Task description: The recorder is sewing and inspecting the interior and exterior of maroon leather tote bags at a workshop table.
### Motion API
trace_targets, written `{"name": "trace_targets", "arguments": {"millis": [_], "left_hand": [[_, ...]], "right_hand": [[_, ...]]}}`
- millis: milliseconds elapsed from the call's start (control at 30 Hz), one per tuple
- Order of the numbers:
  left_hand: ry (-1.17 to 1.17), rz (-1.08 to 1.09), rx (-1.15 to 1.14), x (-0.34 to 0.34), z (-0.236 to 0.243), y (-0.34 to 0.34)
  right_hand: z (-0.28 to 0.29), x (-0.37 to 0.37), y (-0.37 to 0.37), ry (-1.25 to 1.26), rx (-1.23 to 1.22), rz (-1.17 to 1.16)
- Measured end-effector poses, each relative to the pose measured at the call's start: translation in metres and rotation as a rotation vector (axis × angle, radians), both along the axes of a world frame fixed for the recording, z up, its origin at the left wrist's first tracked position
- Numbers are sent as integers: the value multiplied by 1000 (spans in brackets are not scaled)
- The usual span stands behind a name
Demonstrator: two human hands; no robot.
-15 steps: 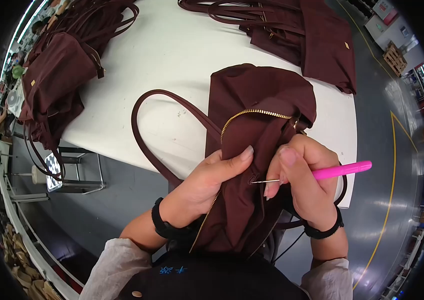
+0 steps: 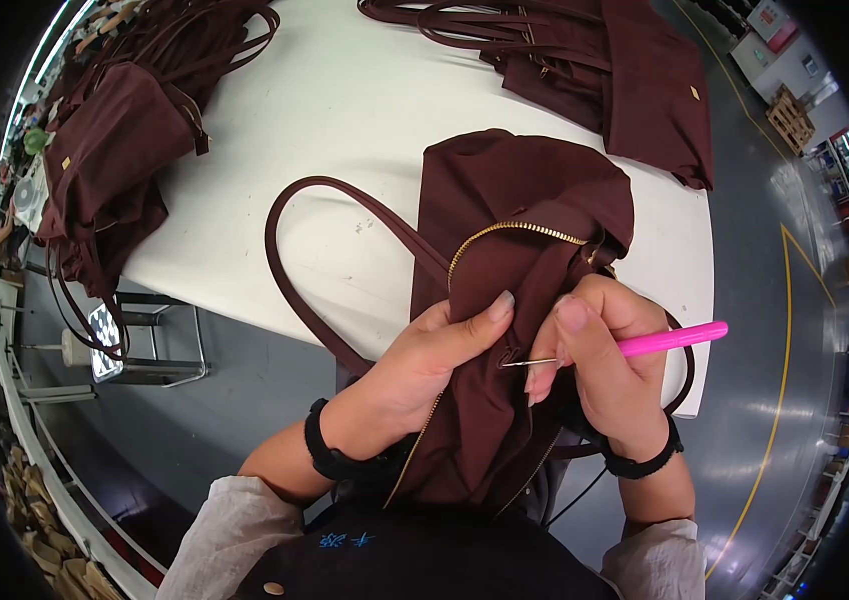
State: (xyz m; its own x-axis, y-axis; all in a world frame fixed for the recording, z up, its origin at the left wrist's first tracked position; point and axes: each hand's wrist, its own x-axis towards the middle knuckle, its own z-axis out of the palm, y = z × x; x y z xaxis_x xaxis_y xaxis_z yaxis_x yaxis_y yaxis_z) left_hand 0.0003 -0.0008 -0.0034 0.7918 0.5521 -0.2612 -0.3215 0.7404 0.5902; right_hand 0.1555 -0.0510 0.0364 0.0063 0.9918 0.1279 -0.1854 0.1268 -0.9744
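A dark burgundy fabric bag (image 2: 525,180) with a gold zipper (image 2: 515,226) lies partly on the white table, a looped strap (image 2: 280,240) out to its left. My left hand (image 2: 415,370) is closed on the bag beside the open zipper, thumb pressing the cloth. My right hand (image 2: 610,370) pinches a thin tool (image 2: 680,336) with a pink handle and metal shaft. The tool's tip meets a small slit or seam in the bag just right of my left thumb; its exact end is too small to make out.
More burgundy bags (image 2: 105,140) are heaped at the table's left, and a stack (image 2: 655,110) lies at back right. The white table (image 2: 335,110) bears them. A metal stool (image 2: 135,360) stands below left, a wooden pallet (image 2: 790,115) on the far floor.
My right hand and the pink tool have shifted slightly left. My left hand and the bag have moved very slightly right.
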Motion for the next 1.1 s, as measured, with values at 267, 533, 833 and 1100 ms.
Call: {"name": "trace_targets", "arguments": {"millis": [267, 533, 833, 1100], "left_hand": [[55, 79, -22, 1, 4, -4], [66, 77, -2, 2, 5, -4], [30, 63, -2, 1, 2, -2], [-33, 34, -18, 5, 8, -2]], "right_hand": [[-6, -3, -2, 75, -25, -1], [-8, -2, 0, 72, -26, 16], [-10, 0, 2, 92, -58, 29], [-14, 9, 9, 115, -58, 116]]}}
